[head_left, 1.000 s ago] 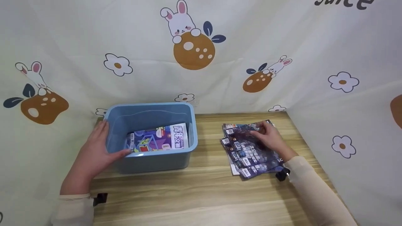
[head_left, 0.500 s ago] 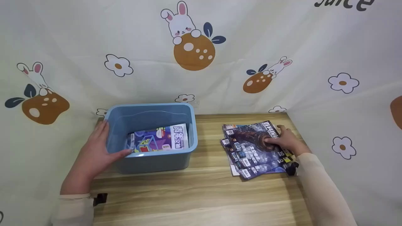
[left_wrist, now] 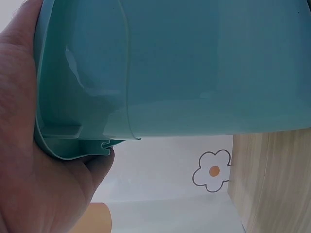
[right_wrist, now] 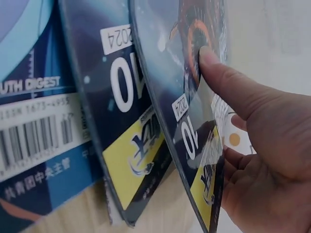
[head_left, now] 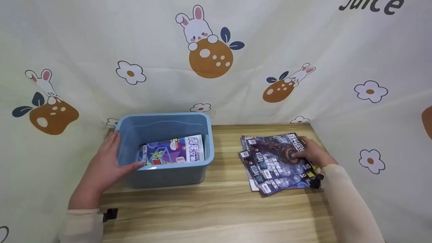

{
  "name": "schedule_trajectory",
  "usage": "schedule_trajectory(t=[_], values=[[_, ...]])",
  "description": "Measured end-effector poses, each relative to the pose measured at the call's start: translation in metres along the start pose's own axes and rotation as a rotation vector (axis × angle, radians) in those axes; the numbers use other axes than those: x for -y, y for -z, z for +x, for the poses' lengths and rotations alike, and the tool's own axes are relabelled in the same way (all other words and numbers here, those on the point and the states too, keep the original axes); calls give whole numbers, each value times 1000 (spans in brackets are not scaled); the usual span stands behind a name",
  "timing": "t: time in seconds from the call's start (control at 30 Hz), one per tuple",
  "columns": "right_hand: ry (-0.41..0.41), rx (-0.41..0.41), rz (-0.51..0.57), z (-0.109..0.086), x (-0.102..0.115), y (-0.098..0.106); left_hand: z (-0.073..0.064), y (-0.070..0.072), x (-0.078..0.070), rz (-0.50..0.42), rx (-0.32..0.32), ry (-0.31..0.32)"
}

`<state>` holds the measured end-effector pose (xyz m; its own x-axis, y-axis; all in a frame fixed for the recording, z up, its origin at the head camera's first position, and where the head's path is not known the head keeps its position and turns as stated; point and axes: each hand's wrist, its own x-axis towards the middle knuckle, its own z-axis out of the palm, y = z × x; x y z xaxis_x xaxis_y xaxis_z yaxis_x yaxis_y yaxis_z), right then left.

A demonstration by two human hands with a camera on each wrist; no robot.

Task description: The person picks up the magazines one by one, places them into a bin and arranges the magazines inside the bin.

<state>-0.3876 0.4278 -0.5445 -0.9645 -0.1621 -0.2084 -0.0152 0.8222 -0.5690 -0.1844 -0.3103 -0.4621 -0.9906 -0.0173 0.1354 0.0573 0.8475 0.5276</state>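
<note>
The right hand (head_left: 314, 153) is pinching the top magazine (head_left: 277, 154) of a pile (head_left: 285, 182) by the back right corner of the counter (head_left: 209, 216); the left hand (head_left: 105, 165) is gripping a blue bin (head_left: 168, 177) that is holding a purple magazine (head_left: 172, 152) near the back left.

seeing a tub (head_left: 170, 177) on the table (head_left: 216, 216), left side | spotting a magazine (head_left: 172, 150) inside | getting a magazine pile (head_left: 275, 166) off right | clocking cloth (head_left: 162, 94) behind everything

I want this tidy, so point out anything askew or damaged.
The magazine stack, right of the blue bin, looks askew: its edges sit at different angles instead of lining up. No damage shows.
</note>
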Motion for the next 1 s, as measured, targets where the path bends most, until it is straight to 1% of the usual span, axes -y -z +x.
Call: schedule_trajectory(t=[0.13, 0.23, 0.27, 0.33, 0.4, 0.5, 0.67, 0.77, 0.9, 1.0], values=[[-11, 15, -11, -3, 2, 3, 1, -1, -1, 5, 9, 7], [-9, 28, 33, -6, 2, 5, 1, -1, -3, 9, 24, 10], [5, 35, 56, -7, 1, 6, 1, -1, -3, 10, 28, 11], [62, 37, 99, -10, -2, 8, 1, -1, -4, 8, 34, 10], [100, 37, 145, -12, -5, 11, 1, 0, -5, 9, 36, 9], [124, 30, 199, -16, -11, 16, 2, 1, -5, 4, 29, 8], [99, 29, 254, -18, -17, 20, 3, 3, -5, -1, 9, -2], [71, 54, 286, -18, -17, 22, 3, 4, -5, -9, 5, -7], [6, 91, 365, -22, -13, 23, 1, 4, -4, -14, 7, -3], [-3, 102, 418, -24, -11, 21, 0, 2, -3, -9, 15, 0]])
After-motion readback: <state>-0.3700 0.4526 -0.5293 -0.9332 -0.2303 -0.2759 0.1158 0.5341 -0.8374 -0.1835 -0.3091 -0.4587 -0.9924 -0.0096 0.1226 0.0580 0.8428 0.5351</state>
